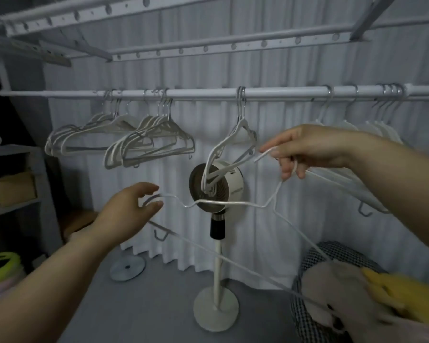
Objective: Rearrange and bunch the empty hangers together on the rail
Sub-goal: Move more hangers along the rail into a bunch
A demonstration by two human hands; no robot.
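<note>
A white rail (208, 93) runs across the view with empty white hangers hooked on it in clusters: one at the left (79, 139), a second beside it (156, 144), a tilted pair at the middle (235, 142) and several at the right (384, 120). One loose white hanger (223, 202) is off the rail and turned on its side below it. My right hand (305, 151) grips its hook and neck. My left hand (131, 209) pinches the curved shoulder end between thumb and fingers.
A white standing fan (229, 180) stands right behind the loose hanger, its base (216, 310) on the floor. Grey shelves (18, 201) are at the left. A checkered basket (307, 318) with clothes sits at the lower right. A drying rack (208, 47) hangs overhead.
</note>
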